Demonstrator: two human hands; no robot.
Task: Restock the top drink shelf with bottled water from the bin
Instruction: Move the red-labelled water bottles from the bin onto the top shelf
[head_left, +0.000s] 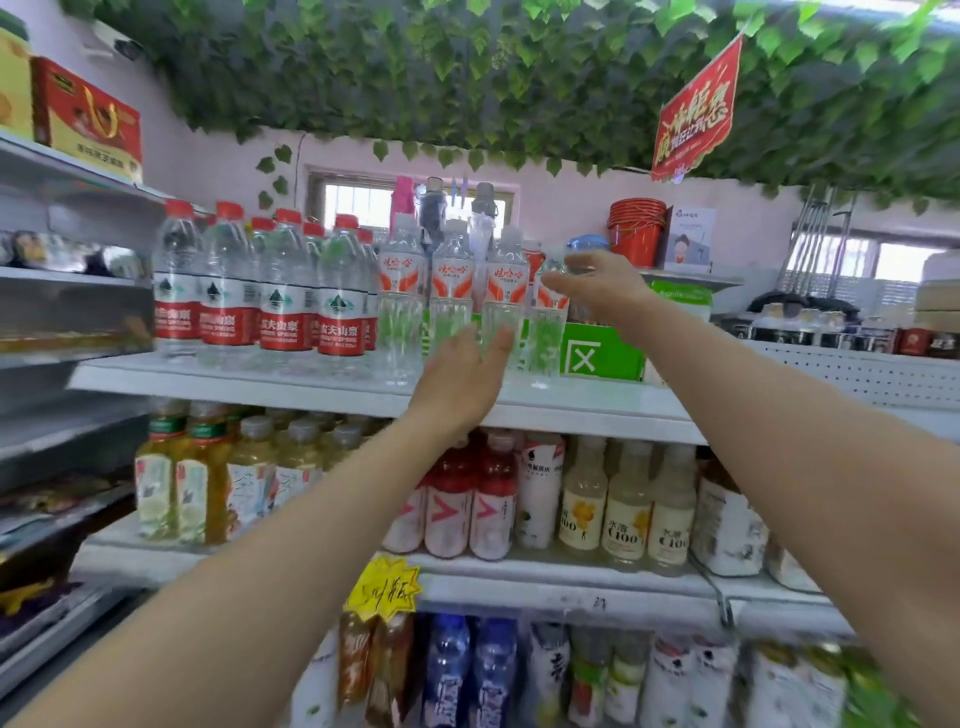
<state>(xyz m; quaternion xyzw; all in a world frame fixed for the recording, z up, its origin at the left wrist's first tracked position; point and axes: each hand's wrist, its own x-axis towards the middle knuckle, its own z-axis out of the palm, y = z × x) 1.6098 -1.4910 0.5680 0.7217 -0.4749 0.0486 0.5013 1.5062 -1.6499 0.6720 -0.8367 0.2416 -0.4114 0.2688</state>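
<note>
1. The top shelf (311, 387) carries a row of water bottles (452, 306) near its front edge.
2. A second bottle group (280, 296) stands at the row's 9 o'clock.
3. A carton (597, 356) sits at 3 o'clock, behind the end bottle (545, 338).
4. Buckets (636, 228) stand at 1 o'clock, farther back.
5. Lower-shelf drinks (493, 499) stand at 6 o'clock.

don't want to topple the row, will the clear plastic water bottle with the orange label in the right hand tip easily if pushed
Probably tippy: the clear plastic water bottle is tall, narrow, held near its cap by the right hand. Looks full, so likely heavy, stiff.
</note>
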